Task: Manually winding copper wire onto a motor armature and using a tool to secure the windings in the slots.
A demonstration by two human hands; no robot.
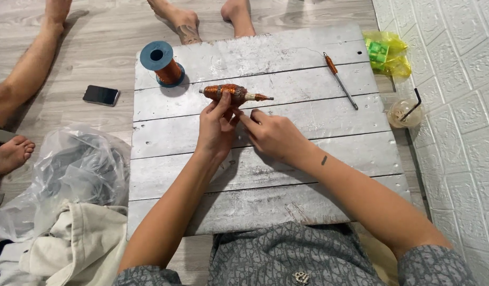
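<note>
My left hand [217, 127] grips a motor armature wound with copper wire [231, 94], holding it level above a whitewashed plank board [308, 132]. Its shaft sticks out to the right. My right hand [273, 135] is beside the left, just below the armature, fingers pinched together; whether it holds a thin wire I cannot tell. A spool of copper wire with blue flanges [162, 63] stands on the board's far left corner.
A screwdriver with an orange handle [341, 80] lies at the board's far right. Off the board: a phone [101, 95] and clear plastic bag [75, 169] to the left, a drink cup [405, 112] and yellow bag [387, 53] to the right. Another person's legs [186, 24] are beyond.
</note>
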